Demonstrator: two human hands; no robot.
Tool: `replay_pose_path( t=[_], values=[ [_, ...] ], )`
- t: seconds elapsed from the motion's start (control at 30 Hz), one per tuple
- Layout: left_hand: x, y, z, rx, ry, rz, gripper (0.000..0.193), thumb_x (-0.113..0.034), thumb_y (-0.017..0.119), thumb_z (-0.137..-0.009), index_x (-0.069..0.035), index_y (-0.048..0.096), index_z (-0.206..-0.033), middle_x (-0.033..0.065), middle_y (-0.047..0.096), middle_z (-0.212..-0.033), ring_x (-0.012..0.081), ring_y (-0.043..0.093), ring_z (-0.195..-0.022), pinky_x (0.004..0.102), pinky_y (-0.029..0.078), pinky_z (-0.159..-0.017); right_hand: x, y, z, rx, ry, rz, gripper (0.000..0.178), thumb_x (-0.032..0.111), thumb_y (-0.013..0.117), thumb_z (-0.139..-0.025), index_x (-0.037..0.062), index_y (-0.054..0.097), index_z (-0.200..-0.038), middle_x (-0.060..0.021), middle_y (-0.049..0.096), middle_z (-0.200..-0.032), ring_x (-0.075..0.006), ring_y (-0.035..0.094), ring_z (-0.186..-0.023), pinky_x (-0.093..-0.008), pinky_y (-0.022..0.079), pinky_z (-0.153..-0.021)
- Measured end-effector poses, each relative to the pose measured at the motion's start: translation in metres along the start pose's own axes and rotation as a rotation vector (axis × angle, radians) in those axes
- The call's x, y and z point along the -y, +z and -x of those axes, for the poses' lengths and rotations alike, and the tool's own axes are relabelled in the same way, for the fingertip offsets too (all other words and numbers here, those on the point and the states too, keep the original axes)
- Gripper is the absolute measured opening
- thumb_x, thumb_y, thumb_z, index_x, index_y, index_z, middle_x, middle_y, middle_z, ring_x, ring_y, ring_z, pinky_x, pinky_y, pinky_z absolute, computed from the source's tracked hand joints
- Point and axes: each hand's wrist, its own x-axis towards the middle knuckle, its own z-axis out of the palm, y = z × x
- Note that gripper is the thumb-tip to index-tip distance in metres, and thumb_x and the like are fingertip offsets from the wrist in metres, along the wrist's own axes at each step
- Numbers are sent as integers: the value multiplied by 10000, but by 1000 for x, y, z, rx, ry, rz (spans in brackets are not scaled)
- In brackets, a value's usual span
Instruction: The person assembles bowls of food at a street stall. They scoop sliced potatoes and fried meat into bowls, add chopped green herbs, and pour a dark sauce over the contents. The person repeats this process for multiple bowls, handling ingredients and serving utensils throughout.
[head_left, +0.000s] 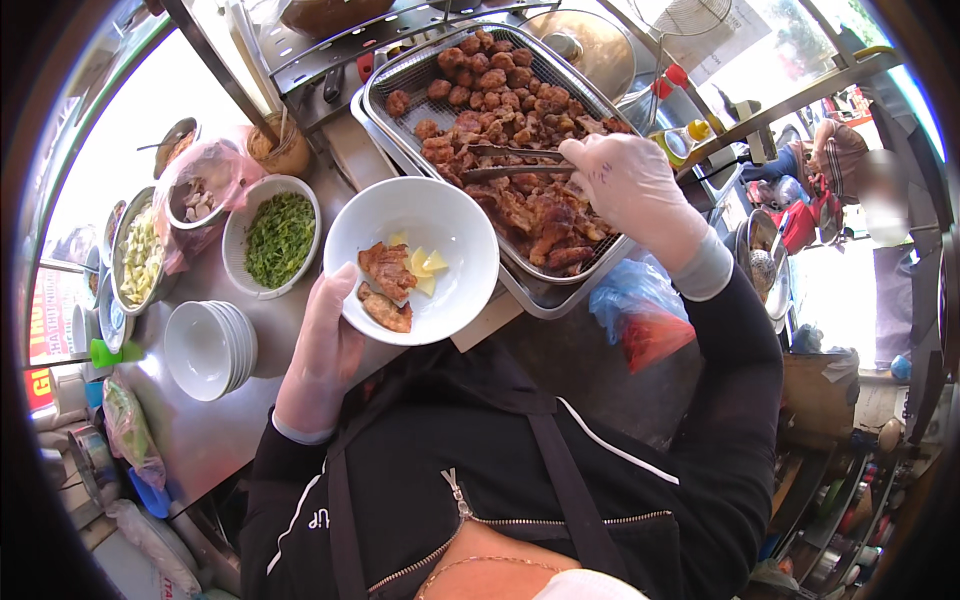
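My left hand (325,345), in a clear glove, is closed on the near-left rim of a white bowl (455,235). Inside the bowl lie two pieces of browned meat (388,272) and several pale yellow slices (426,263). My right hand (632,185), gloved too, grips metal tongs (515,172) whose arms reach left over a mesh-lined metal tray (372,92). Browned meat pieces (550,222) fill the near part of that tray, and round meatballs (487,75) lie at its far end. Whether the tongs' tips hold any meat, I cannot tell.
Left of the bowl stands a container of chopped green herbs (280,238), with stacked small white bowls (205,350) nearer me. Farther left are a pink-bagged bowl (198,195) and a pale chopped vegetable bowl (140,262). A blue-and-red plastic bag (642,308) hangs by the tray's near-right corner.
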Motion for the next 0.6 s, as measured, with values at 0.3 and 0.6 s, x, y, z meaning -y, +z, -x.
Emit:
replay_pose_path(
  t=[0.3,0.6],
  values=[
    [-13,22,1,32,52,-29,574,-264,462,-983,79,341,-1426,204,524,-1360,261,559,-1248,394,453,-1066,-19,-31,23,-110,247,-227,177,160,624,-878,137,714,-1028,-132,692,-843,-347,671,-785,-434,524,-703],
    [-4,4,-16,15,25,-77,567,-251,501,-977,58,346,-1426,192,535,-1331,218,621,-1151,342,547,-927,26,-74,32,-4,106,-541,340,-14,691,-815,6,670,-1153,-138,696,-915,-211,670,-813,-309,505,-760]
  ],
)
